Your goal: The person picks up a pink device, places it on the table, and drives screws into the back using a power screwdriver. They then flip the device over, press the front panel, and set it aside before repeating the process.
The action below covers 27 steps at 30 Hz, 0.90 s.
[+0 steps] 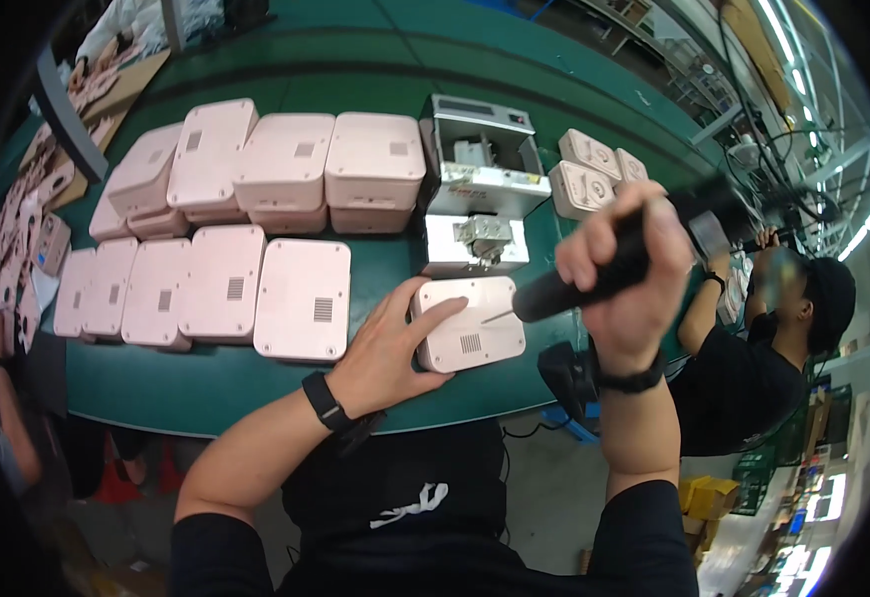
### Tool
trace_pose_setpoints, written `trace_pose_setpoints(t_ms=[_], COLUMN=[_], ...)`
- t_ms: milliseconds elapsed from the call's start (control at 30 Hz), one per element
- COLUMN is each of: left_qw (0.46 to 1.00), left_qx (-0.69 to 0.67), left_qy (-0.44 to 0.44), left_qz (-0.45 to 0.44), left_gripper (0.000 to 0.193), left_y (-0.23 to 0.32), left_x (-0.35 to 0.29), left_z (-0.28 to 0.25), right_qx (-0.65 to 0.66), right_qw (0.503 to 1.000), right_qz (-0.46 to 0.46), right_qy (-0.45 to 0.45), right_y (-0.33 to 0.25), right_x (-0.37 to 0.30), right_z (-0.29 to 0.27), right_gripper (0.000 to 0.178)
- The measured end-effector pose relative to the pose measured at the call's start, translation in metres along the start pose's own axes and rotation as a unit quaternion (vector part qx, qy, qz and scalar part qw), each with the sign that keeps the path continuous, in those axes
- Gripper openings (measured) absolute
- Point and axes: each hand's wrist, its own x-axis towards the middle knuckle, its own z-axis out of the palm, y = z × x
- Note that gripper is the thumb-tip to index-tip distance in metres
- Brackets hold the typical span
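pink case (483, 346) steadied by left hand (380, 346), fingers spread; black driver (624, 259) gripped by right hand (632, 310), fingers curled; case could be scratched if tilted bit (498, 317) slips.

This looks like a factory assembly workshop: rows of matching pale pink cases (303, 297) on a long green workbench (201, 393), a co-worker (754, 373) at the right, and beyond, strip lights (869, 223), green crates (754, 484) and yellow boxes (710, 497), also on the right.
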Motion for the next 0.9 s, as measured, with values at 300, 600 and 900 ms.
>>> trace_pose_setpoints(t_ms=[300, 600, 900], left_qw=[1.000, 1.000, 1.000], left_qx=[-0.006, 0.022, 0.011], left_qy=[-0.010, 0.021, 0.022], left_qz=[-0.002, -0.002, -0.005], left_gripper=[0.093, 0.087, 0.088], left_y=[-0.006, -0.006, -0.008], left_x=[0.000, 0.001, -0.001], left_z=[0.003, 0.008, 0.009], right_qx=[0.001, -0.020, -0.022], right_qw=[0.999, 0.998, 0.998], right_qz=[-0.006, 0.014, 0.001], right_qy=[-0.045, -0.050, -0.061], right_y=[-0.011, 0.011, 0.011], right_x=[-0.048, -0.059, -0.059], right_z=[-0.005, -0.007, -0.006], right_gripper=[0.038, 0.041, 0.042])
